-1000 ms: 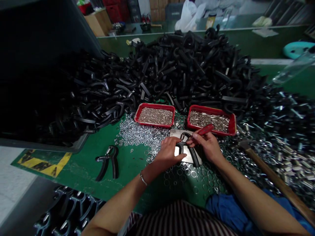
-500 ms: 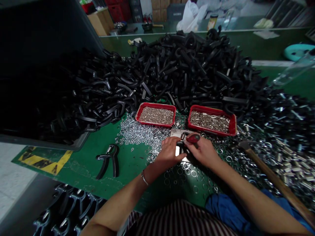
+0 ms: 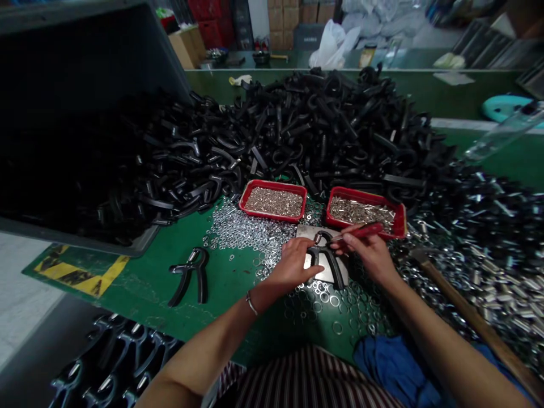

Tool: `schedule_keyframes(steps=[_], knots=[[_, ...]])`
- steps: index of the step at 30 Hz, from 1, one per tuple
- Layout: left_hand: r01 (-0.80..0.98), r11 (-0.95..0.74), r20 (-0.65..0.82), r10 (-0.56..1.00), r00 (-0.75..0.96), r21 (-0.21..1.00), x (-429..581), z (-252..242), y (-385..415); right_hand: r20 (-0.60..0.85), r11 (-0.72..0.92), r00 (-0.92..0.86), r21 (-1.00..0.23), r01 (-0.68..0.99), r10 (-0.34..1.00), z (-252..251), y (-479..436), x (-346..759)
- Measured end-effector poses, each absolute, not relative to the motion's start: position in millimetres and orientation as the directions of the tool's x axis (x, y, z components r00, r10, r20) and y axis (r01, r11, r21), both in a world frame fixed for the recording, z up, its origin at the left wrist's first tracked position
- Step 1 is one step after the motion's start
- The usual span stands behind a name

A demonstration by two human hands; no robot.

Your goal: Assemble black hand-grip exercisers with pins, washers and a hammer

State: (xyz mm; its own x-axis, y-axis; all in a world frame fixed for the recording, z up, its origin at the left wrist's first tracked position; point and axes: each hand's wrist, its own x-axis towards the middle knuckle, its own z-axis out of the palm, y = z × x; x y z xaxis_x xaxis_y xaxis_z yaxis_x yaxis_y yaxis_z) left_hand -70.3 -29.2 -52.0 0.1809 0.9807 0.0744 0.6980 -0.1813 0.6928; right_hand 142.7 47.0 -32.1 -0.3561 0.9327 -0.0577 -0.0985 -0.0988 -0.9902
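A black hand-grip part (image 3: 329,262) lies on a small metal plate (image 3: 306,233) on the green table. My left hand (image 3: 293,262) is closed on its left arm and holds it down. My right hand (image 3: 369,250) is closed on a red-handled tool (image 3: 361,231), whose tip points left at the top of the part. Loose metal rings (image 3: 242,229) are scattered around both hands.
Two red trays of small metal pieces, one at left (image 3: 272,200) and one at right (image 3: 364,211), sit just beyond the plate. A big heap of black handles (image 3: 323,124) rises behind. A finished grip (image 3: 190,273) lies left, a wooden-handled hammer (image 3: 467,317) right, a dark bin (image 3: 76,130) far left.
My right hand has tilted the red-handled tool from upright to lying rightward over the tray's edge. The left hand has stayed on the part.
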Motion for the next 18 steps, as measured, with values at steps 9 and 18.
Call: schedule_keyframes(steps=[9,18], knots=[[0.699,-0.160,0.046,0.983,0.180,0.697,-70,-46,-30,-0.104,-0.150,-0.337,-0.982,-0.114,0.936,-50,36,141],[0.707,-0.169,0.050,0.981,0.186,0.687,-70,-49,-29,0.060,0.159,-0.369,-0.957,0.244,0.927,-29,25,132]])
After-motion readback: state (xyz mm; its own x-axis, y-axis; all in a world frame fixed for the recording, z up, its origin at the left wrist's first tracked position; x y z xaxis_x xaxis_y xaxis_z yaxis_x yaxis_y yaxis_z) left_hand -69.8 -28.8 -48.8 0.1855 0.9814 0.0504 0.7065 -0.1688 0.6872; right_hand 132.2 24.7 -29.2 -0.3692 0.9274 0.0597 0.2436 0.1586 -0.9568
